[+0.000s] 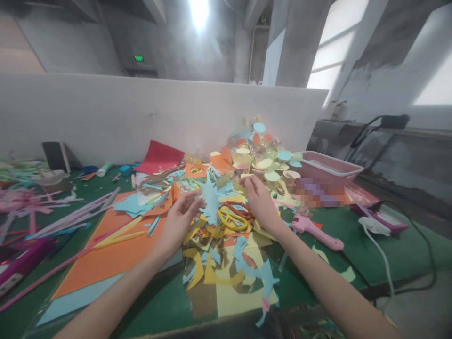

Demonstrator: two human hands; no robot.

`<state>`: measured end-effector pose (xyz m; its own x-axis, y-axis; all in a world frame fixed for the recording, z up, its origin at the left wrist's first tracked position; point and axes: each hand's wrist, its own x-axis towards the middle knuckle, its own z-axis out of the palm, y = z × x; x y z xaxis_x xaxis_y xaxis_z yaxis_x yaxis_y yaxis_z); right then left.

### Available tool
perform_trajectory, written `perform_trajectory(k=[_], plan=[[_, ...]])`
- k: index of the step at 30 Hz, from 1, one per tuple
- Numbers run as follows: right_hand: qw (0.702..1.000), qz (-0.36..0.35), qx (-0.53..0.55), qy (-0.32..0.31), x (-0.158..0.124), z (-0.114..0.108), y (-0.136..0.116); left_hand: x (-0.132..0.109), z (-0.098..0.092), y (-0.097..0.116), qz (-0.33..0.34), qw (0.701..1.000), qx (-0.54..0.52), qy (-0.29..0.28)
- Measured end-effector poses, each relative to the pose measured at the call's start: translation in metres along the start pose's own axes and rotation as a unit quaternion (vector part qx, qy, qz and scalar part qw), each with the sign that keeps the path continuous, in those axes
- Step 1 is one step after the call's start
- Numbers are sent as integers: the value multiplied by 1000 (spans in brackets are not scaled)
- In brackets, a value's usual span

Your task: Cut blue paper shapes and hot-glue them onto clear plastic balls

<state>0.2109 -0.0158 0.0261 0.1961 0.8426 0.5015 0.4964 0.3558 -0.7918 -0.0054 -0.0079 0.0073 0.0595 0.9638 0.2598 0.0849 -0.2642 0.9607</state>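
1. nearest the camera: both bare forearms are extending in from the bottom edge, over a green table.
2. far left: a bundle of pink strips is lying behind a magenta device; a small tub is standing near a dark upright panel.
3. next: lavender sticks are lying slantwise beside an orange sheet; a light blue sheet is showing along its lower edge. a red sheet is lying farther back.
4. left hand: thumb and fingers are pinching a small clear piece, mid-table above the scraps; a light blue scrap is sitting just right of it, contact unclear.
5. middle: yellow scissor handles are resting on cut paper scraps, red loops just beside; a pale yellow sheet is lying in front.
6. right hand: fingers are bending toward the thumb near a pale yellow bit; can't tell if they're gripping it.
7. behind right hand: clear balls and paper discs are piling up against a white panel.
8. right: a pink glue gun is lying in front of a pink basket; a purple device is sitting farther right by a white cable.
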Motion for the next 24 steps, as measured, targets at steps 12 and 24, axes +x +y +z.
perform_trajectory(k=[12, 24], plan=[[875, -63, -400, -265, -22, 17, 2, 8, 0, -4, -82, 982, -162, 45], [868, -58, -416, -263, -20, 23, 6, 10, 0, -7, -78, 975, -207, 10]])
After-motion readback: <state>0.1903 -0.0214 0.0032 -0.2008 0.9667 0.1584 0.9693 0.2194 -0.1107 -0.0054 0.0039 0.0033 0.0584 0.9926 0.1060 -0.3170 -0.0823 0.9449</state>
